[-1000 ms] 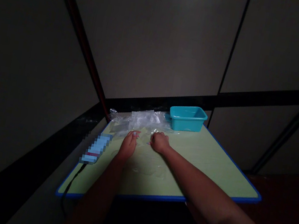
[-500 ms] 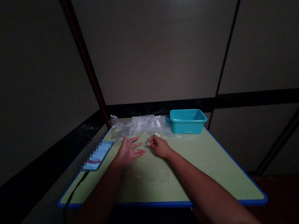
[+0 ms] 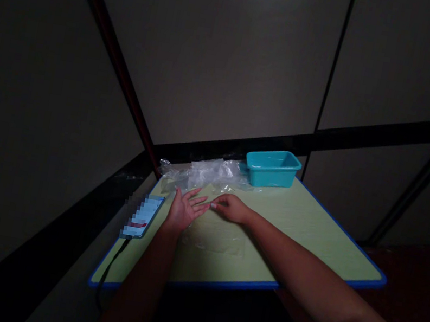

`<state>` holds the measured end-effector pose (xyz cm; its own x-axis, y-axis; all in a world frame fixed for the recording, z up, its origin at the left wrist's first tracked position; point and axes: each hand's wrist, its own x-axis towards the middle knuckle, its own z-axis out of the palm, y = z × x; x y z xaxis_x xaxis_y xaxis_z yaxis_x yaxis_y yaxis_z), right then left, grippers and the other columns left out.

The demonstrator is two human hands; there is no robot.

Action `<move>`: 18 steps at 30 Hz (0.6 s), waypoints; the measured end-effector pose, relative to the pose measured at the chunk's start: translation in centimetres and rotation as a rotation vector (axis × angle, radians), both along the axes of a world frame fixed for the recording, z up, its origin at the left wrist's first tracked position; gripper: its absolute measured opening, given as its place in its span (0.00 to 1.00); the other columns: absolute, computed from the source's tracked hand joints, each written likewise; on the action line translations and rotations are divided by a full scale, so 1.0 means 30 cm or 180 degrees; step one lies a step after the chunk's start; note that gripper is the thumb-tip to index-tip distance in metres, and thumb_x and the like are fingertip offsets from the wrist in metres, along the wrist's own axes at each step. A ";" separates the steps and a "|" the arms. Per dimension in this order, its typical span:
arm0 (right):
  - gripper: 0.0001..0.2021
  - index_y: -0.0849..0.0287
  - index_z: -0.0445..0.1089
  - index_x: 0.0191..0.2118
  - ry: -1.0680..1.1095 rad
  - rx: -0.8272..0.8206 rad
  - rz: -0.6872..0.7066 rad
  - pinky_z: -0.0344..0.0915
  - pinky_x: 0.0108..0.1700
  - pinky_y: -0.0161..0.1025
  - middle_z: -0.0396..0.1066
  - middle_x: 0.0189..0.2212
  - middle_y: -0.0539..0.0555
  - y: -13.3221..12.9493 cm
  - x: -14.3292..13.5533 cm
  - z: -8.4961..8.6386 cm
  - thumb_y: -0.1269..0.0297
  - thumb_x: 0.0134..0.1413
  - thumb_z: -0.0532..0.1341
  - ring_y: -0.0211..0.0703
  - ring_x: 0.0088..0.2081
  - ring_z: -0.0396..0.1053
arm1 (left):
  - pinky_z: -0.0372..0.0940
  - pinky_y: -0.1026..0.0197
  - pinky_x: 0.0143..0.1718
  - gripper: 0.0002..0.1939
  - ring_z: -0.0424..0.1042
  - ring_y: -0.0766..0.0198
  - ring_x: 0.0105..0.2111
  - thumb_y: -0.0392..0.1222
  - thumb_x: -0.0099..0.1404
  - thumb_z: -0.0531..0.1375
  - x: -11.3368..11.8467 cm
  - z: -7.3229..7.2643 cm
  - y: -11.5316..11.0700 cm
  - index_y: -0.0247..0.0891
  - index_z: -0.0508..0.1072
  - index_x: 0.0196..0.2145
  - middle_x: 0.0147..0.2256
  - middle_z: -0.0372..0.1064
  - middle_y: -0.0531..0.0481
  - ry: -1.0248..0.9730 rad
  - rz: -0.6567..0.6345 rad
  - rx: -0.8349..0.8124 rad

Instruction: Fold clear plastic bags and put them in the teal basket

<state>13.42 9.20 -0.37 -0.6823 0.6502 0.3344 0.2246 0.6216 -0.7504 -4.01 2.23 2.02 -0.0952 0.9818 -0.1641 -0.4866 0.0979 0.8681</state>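
My left hand [image 3: 186, 210] is palm up with its fingers spread, holding nothing that I can see. My right hand [image 3: 230, 208] is closed in a pinch, its fingertips at the fingertips of my left hand; anything between them is too small to make out. Below both hands, a clear plastic bag [image 3: 214, 242] lies flat on the pale green table. Beyond them is a pile of crumpled clear plastic bags [image 3: 206, 175].
A turquoise plastic basket [image 3: 272, 177] stands at the table's back right. On the left edge lies a phone [image 3: 144, 217] with a lit screen and a dark cable [image 3: 112, 264]. The table [image 3: 308, 242] has a blue rim and stands close to dark wall panels [image 3: 229, 75].
My right hand's fingertips have come to the left fingertips, closing the small gap between the hands. The left hand stays spread. The camera view has shifted slightly.
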 end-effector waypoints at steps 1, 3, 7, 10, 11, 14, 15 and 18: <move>0.14 0.64 0.74 0.37 0.0035 0.0012 0.0036 0.62 0.38 0.37 0.74 0.31 0.54 -0.001 0.001 -0.002 0.58 0.54 0.57 0.41 0.33 0.68 | 0.65 0.49 0.43 0.38 0.74 0.51 0.38 0.66 0.63 0.35 0.000 0.000 0.000 0.32 0.62 0.51 0.41 0.69 0.31 0.0022 0.0021 0.0007; 0.14 0.63 0.72 0.42 0.0104 0.0081 0.0044 0.63 0.38 0.37 0.74 0.32 0.54 -0.002 0.005 -0.003 0.61 0.55 0.57 0.40 0.33 0.68 | 0.66 0.50 0.42 0.37 0.75 0.52 0.36 0.65 0.64 0.34 0.001 0.000 0.001 0.31 0.64 0.48 0.37 0.71 0.32 0.0118 0.0082 -0.0042; 0.16 0.61 0.66 0.50 0.0017 0.0403 -0.0189 0.63 0.42 0.38 0.74 0.39 0.55 -0.001 0.024 0.007 0.68 0.56 0.54 0.40 0.39 0.69 | 0.68 0.52 0.39 0.35 0.75 0.54 0.32 0.62 0.65 0.35 0.000 -0.004 0.001 0.29 0.67 0.41 0.30 0.72 0.34 0.0354 0.0128 -0.0234; 0.14 0.60 0.70 0.47 -0.0449 0.0651 -0.0228 0.62 0.46 0.38 0.73 0.42 0.57 0.002 0.044 0.021 0.69 0.56 0.54 0.43 0.43 0.69 | 0.68 0.54 0.36 0.35 0.75 0.55 0.29 0.63 0.65 0.36 0.002 -0.008 0.000 0.30 0.68 0.37 0.27 0.73 0.36 0.0586 0.0142 -0.0251; 0.14 0.60 0.71 0.46 -0.0641 0.0721 -0.0220 0.62 0.47 0.39 0.73 0.43 0.57 0.002 0.051 0.024 0.70 0.55 0.54 0.44 0.45 0.69 | 0.68 0.56 0.35 0.35 0.75 0.56 0.28 0.64 0.65 0.36 0.004 -0.009 -0.002 0.31 0.69 0.35 0.26 0.73 0.36 0.0714 0.0170 -0.0262; 0.18 0.59 0.69 0.51 -0.1048 0.0901 -0.0120 0.58 0.53 0.40 0.69 0.50 0.57 -0.001 0.066 0.030 0.71 0.54 0.53 0.45 0.51 0.65 | 0.68 0.60 0.29 0.34 0.74 0.60 0.24 0.65 0.64 0.39 0.011 -0.014 -0.007 0.32 0.68 0.30 0.23 0.73 0.39 0.1222 0.0222 -0.0291; 0.20 0.60 0.66 0.54 -0.1130 0.0932 -0.0061 0.56 0.55 0.41 0.65 0.54 0.57 -0.004 0.069 0.030 0.69 0.55 0.53 0.46 0.55 0.62 | 0.67 0.61 0.28 0.33 0.74 0.60 0.22 0.65 0.64 0.40 0.013 -0.016 -0.008 0.33 0.68 0.30 0.22 0.73 0.40 0.1379 0.0202 -0.0293; 0.26 0.59 0.52 0.63 -0.1436 0.0871 0.0082 0.47 0.60 0.49 0.49 0.62 0.58 -0.020 0.075 0.034 0.63 0.59 0.51 0.47 0.62 0.49 | 0.67 0.63 0.25 0.32 0.73 0.62 0.21 0.64 0.64 0.40 0.014 -0.021 -0.007 0.34 0.68 0.28 0.21 0.73 0.42 0.1624 0.0131 -0.0289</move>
<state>15.68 8.61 0.65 -0.8123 0.5613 0.1587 0.4698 0.7909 -0.3922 -3.60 2.03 1.39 -0.2236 0.9596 -0.1710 -0.0087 0.1735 0.9848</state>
